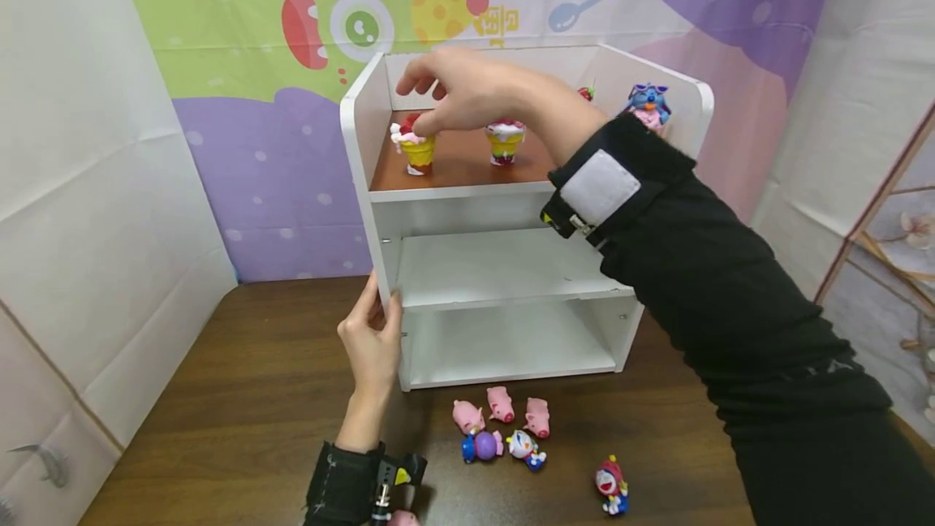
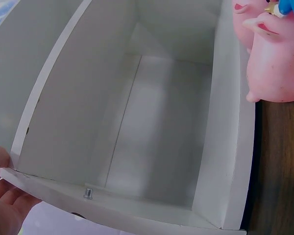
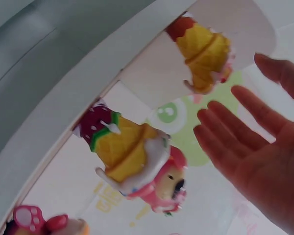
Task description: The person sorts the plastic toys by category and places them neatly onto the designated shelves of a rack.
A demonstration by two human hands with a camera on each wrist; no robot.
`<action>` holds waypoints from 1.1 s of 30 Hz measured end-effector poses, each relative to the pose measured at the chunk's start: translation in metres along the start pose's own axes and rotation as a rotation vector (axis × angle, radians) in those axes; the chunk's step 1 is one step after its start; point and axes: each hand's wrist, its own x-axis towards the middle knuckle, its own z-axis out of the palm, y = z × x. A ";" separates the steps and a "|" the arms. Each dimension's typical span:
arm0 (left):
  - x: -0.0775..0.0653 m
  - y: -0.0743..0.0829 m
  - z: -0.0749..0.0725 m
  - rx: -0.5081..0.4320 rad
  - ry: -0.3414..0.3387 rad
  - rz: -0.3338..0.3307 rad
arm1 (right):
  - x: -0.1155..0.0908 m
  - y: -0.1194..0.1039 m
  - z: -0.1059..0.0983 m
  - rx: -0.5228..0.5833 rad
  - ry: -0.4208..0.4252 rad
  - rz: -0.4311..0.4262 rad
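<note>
A white three-tier shelf [image 1: 504, 262] stands on the wooden table. My left hand [image 1: 374, 339] grips the front edge of its left side panel, the thumb inside and the fingers outside in the left wrist view. On the brown top board stands a yellow ice-cream-cone figurine [image 1: 420, 154] at the left. My right hand [image 1: 467, 92] is over it, fingers loosely extended and holding nothing; the right wrist view shows a gap between fingertips and cone. A second ice-cream-cone figurine [image 1: 504, 144] stands to the right, its pink bear-like top [image 3: 167, 186] visible in the right wrist view.
A blue figurine with sunglasses [image 1: 648, 104] is on the top board's right end. In front of the shelf lie several pink pigs [image 1: 500, 403], a purple-and-blue figurine [image 1: 482, 446], a white-and-blue figurine [image 1: 526, 449] and, farther right, a red-hooded figurine [image 1: 610, 487].
</note>
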 end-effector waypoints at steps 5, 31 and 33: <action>0.000 -0.003 -0.003 -0.003 -0.002 -0.001 | -0.025 -0.009 -0.003 0.016 0.212 -0.015; -0.002 -0.011 -0.005 0.002 0.000 -0.001 | -0.188 0.074 0.133 0.273 1.291 0.055; -0.002 -0.017 -0.005 0.004 -0.001 -0.002 | -0.190 0.085 0.146 0.293 1.338 0.082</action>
